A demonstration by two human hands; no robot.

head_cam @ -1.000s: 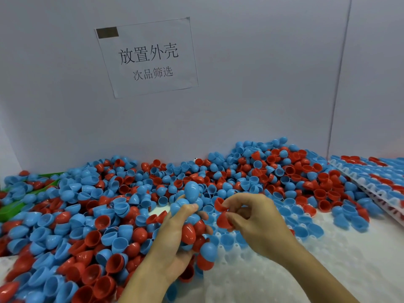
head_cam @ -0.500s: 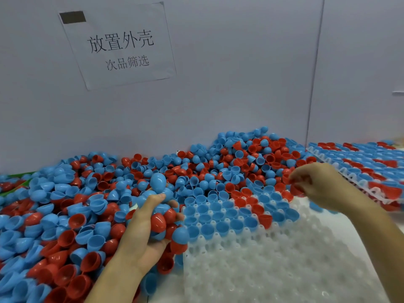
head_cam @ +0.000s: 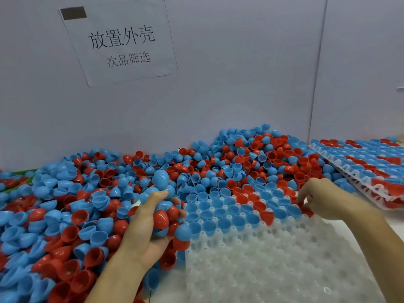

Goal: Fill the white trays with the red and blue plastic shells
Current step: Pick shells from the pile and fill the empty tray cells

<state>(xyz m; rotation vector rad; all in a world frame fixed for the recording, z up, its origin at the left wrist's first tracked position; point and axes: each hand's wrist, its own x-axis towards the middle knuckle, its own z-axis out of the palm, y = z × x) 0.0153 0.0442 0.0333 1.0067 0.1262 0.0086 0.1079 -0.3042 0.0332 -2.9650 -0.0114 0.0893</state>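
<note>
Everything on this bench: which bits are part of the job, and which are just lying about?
In the job: left hand holding a handful of shells; right hand at the white tray; loose shell pile; filled trays.
Lying about: paper sign; green object.

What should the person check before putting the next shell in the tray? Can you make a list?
1. Left hand holds spare shells: ok, it grips a handful of shells, red and blue.
2. Right hand has finished with its red shell: cannot tell, the fingers curl over it at the tray's right edge.
3. White tray has empty cups: ok, the near rows are bare.
4. Far rows are full: ok, blue and red shells sit in them, open side up.
5. Loose pile has more shells: ok, plenty lie to the left and behind.
6. Filled trays are out of the way: ok, stacked at the right.
</note>
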